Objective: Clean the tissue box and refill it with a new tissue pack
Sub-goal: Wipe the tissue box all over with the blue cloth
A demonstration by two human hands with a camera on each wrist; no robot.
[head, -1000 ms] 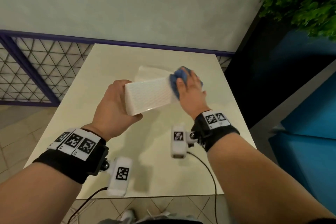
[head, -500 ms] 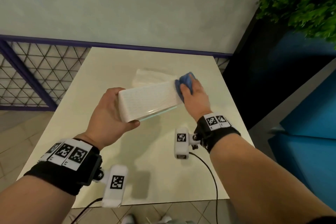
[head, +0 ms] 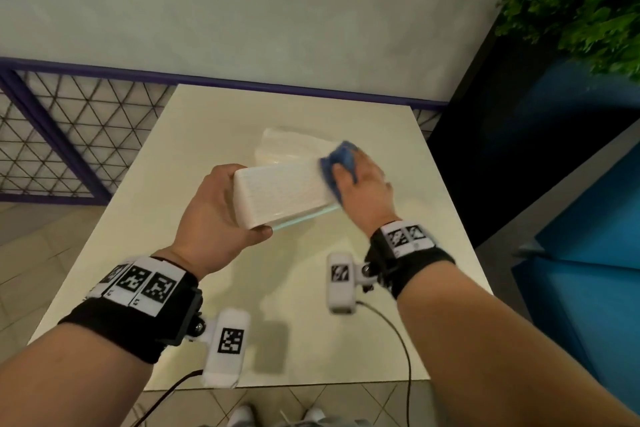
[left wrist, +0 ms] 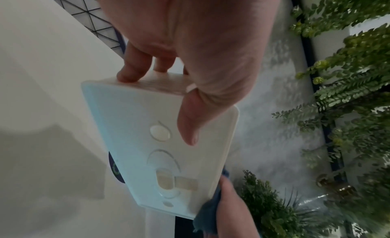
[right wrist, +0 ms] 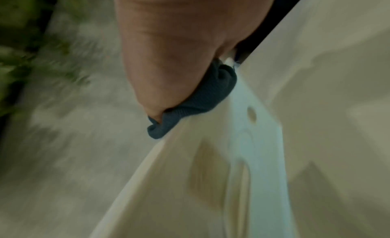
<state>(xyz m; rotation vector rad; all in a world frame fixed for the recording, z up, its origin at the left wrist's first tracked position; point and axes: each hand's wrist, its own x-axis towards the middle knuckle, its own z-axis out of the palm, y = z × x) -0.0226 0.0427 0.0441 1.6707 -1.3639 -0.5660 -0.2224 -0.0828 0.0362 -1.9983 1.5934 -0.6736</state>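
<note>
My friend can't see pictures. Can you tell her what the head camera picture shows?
A left hand holds a white tissue box above a pale table while the right hand presses a blue cloth against the box's far end. A white tissue pack lies behind.

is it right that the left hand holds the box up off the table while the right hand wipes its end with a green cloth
Not quite: the cloth is blue, not green, as the head view shows. The rest holds: the left hand holds the box up off the table while the right hand wipes its end.
</note>
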